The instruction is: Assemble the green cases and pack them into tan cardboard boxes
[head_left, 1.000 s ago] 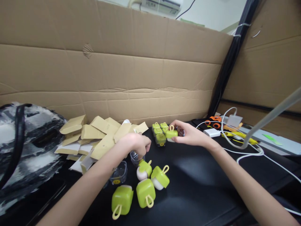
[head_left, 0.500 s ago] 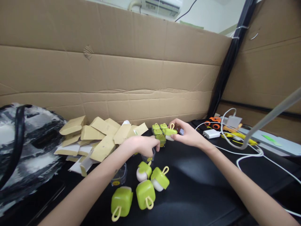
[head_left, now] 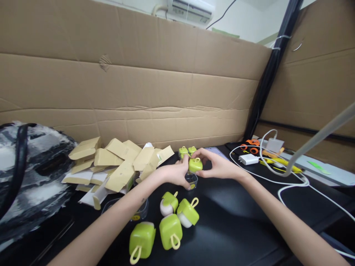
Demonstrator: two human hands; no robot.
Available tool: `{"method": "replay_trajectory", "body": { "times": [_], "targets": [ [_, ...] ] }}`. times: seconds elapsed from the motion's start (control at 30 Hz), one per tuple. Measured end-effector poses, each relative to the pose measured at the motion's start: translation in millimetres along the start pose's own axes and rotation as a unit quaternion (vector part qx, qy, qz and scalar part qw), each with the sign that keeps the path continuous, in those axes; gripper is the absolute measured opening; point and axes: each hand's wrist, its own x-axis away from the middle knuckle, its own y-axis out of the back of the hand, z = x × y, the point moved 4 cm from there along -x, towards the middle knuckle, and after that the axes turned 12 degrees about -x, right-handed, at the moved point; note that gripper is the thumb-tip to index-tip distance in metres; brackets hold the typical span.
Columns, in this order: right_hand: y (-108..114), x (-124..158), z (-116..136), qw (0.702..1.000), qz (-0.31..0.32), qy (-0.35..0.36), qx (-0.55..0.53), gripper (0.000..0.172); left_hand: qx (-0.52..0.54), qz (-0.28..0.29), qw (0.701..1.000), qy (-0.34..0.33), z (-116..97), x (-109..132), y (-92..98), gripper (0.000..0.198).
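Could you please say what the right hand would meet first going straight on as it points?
The right hand, holding a green piece, would likely meet the left hand first, though depth is unclear.

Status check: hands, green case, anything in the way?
Left hand grips clear cup. Right hand holds green case by cup's rim, contact unclear. Nothing seen between; four cases nearer camera.

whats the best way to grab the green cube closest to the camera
Pinch the green cube across its left and right sides, likely best from above: its body is squarish, a gap parts it from the next cube, and its yellow loop juts toward the camera.
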Motion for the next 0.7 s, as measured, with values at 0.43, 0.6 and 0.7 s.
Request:
{"method": "replay_trajectory", "body": {
  "times": [0.43, 0.6, 0.7],
  "targets": [
    [-22.5, -3.1, -15.9, 0.996, -0.04, -0.07, 0.041, 0.036, 0.157, -0.105, 0.979, -0.081, 8.0, -9.0, -7.9, 0.095],
    [-23.0, -3.9, -16.1, 0.993, -0.047, -0.073, 0.076, 0.035, 0.175, -0.098, 0.974, -0.106, 8.9, -8.1, -9.2, 0.093],
    [-24.4, -2.5, -14.6, 0.993, -0.043, -0.071, 0.079, 0.036, 0.168, -0.091, 0.976, -0.104, 8.0, -6.4, -8.1, 0.094]
  ]
}}
